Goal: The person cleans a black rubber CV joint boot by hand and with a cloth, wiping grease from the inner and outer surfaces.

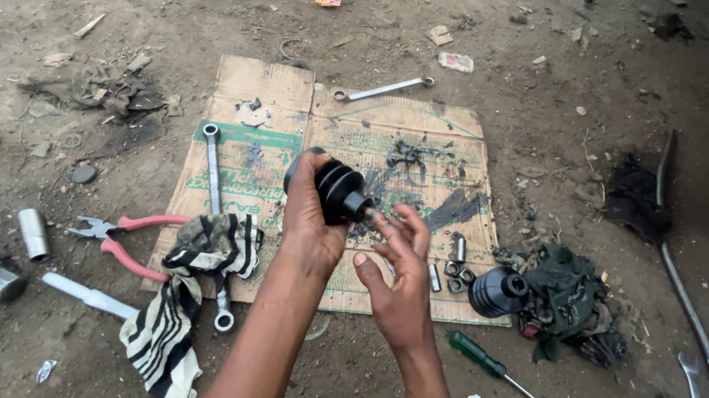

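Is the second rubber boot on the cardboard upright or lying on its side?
On its side: the rubber boot shows its round opening sideways.

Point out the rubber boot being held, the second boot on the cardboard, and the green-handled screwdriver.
held rubber boot (339, 191), head view, ribbed side
second rubber boot (497, 292), head view, ribbed body
green-handled screwdriver (476, 353), head view, handle

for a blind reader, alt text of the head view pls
Left hand grips a black ribbed rubber boot while the right hand fingers its narrow end, above a greasy cardboard sheet strewn with wrenches, pliers and a striped rag.
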